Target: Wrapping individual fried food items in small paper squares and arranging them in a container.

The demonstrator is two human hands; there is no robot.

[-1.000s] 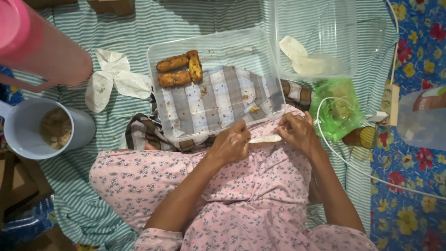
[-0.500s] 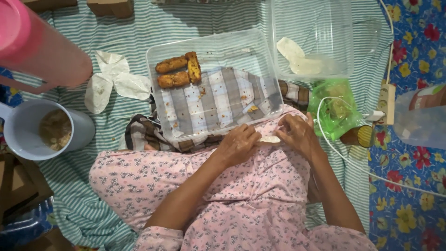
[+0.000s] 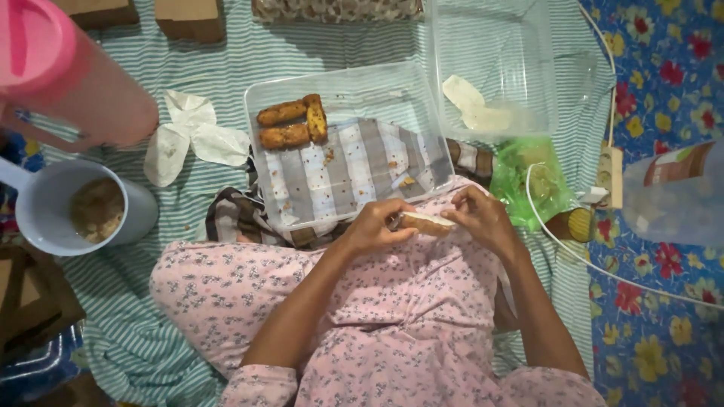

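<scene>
My left hand (image 3: pixel 375 225) and my right hand (image 3: pixel 483 217) hold the two ends of a pale, roll-shaped wrapper (image 3: pixel 427 222) just above my lap in a pink flowered dress. Right in front of them lies a clear plastic container (image 3: pixel 422 98) over a checked cloth. Three golden fried rolls (image 3: pixel 290 124) lie in its far left corner, with crumbs scattered on its floor. A second clear container (image 3: pixel 528 45) to the right holds pale wrapper sheets (image 3: pixel 475 105).
A pink jug (image 3: pixel 68 75) stands at far left above a white mug (image 3: pixel 75 211) with brownish filling. Crumpled white paper (image 3: pixel 192 136) lies on the striped sheet. A green plastic bag (image 3: pixel 535 177), white cable (image 3: pixel 573 249) and clear bag (image 3: pixel 671 192) are on the right.
Both hands have kept working the pale roll between their fingers, shifting slightly; the roll now shows more fully between them. Nothing else has moved.
</scene>
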